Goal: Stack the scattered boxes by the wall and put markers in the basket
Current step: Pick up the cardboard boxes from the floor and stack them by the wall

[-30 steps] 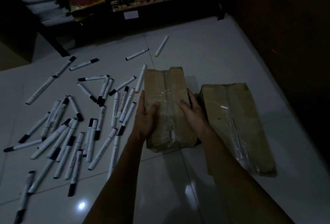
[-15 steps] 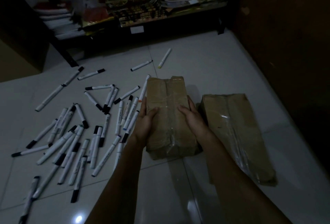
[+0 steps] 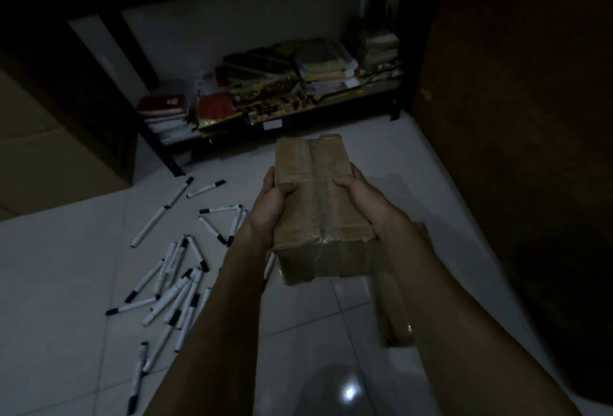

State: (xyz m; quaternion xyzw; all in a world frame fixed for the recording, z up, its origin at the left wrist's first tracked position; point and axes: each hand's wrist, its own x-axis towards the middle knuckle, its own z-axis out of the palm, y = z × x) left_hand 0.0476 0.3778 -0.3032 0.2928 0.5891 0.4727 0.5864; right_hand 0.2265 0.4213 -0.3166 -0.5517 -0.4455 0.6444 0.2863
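Note:
A brown taped cardboard box (image 3: 320,203) is lifted off the floor between both hands. My left hand (image 3: 270,203) grips its left side with the thumb over the top. My right hand (image 3: 361,198) grips the right side the same way. A second brown box (image 3: 396,313) lies on the floor below, mostly hidden behind my right forearm. Several white markers with black caps (image 3: 175,286) lie scattered on the white tiles to the left. No basket is in view.
A low dark shelf (image 3: 331,107) stacked with books and papers stands against the far wall. A dark wooden wall or door (image 3: 517,117) runs along the right. A large cardboard box (image 3: 49,163) sits at the far left. White floor tiles (image 3: 298,366) lie below.
Both hands have lifted the box from the floor and raised it toward me. The view has tilted up, so the shelf now shows more fully and the second box is mostly covered.

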